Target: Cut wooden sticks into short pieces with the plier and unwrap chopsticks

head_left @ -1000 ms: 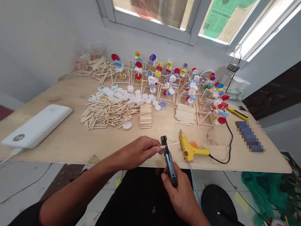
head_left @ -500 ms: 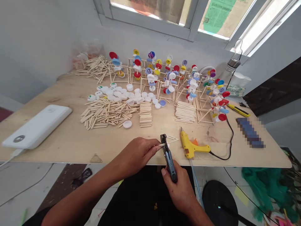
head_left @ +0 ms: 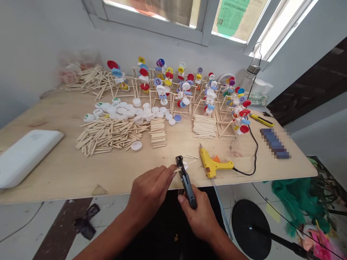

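My left hand (head_left: pixel 150 189) pinches a thin wooden stick (head_left: pixel 184 165) at the table's near edge. The stick passes through the jaws of a black cutter (head_left: pixel 185 179), whose handles my right hand (head_left: pixel 197 213) grips from below. A yellow glue gun (head_left: pixel 211 165) lies on the plywood table (head_left: pixel 67 169) just right of the cutter, its black cord trailing right. A couple of short stick pieces lie beside its nozzle.
Piles and neat stacks of sticks (head_left: pixel 108 133) and white bottle caps (head_left: pixel 130 110) fill the middle. Stick frames with coloured caps (head_left: pixel 184 90) line the back. A white flat device (head_left: pixel 25 155) lies at the left, a yellow knife (head_left: pixel 261 120) at the right.
The view has swung right and down, so everything sits further left in frame. Both hands keep the stick in the cutter's jaws, drawn slightly closer to the table's edge.
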`<state>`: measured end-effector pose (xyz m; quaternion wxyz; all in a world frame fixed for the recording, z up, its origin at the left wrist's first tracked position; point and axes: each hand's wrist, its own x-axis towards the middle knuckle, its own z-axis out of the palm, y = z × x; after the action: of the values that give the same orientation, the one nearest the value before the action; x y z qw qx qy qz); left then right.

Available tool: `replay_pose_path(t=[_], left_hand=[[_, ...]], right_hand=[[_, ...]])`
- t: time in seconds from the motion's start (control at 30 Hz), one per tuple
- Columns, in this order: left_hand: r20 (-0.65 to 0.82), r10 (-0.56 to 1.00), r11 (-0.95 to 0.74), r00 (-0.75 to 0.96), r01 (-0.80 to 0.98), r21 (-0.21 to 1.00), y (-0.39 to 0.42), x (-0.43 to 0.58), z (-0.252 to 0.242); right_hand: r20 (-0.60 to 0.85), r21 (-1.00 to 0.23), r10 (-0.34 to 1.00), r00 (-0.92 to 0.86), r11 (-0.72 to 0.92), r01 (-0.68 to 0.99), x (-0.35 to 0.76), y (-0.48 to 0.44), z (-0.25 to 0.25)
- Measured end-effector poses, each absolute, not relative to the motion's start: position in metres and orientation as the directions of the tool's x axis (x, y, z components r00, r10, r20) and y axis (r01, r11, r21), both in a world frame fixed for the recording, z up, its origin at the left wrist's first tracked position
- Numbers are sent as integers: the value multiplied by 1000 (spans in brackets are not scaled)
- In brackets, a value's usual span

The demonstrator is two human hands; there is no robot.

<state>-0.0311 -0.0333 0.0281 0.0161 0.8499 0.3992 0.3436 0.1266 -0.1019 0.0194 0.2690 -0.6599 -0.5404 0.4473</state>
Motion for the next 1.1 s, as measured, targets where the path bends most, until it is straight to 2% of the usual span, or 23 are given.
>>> replay_pose_path(t=[0.23, 0.5, 0.63, 0.87, 1.0, 1.1], left_hand=[[621, 638, -707, 456, 667, 236, -31, -27, 22], [637, 635, -713, 438, 650, 264, -31, -25, 16], [642, 620, -716, 451, 659, 229, -30, -25, 12], [644, 503, -797, 576, 597, 88, -16, -32, 13], [605, 433, -866, 668, 494, 73, -3, -40, 14], [603, 430, -875, 672, 475, 95, -1, -41, 11]], right_hand=[[-321, -833, 945, 55, -310, 458, 127, -103, 22], [-339, -836, 938, 76, -338, 433, 126, -104, 18], [-357, -832, 930, 85, -358, 425, 126, -104, 18], [-396, -815, 914, 86, -394, 424, 129, -108, 20], [-415, -801, 906, 77, -404, 442, 128, -108, 24], [-416, -795, 906, 85, -407, 450, 128, -108, 25]])
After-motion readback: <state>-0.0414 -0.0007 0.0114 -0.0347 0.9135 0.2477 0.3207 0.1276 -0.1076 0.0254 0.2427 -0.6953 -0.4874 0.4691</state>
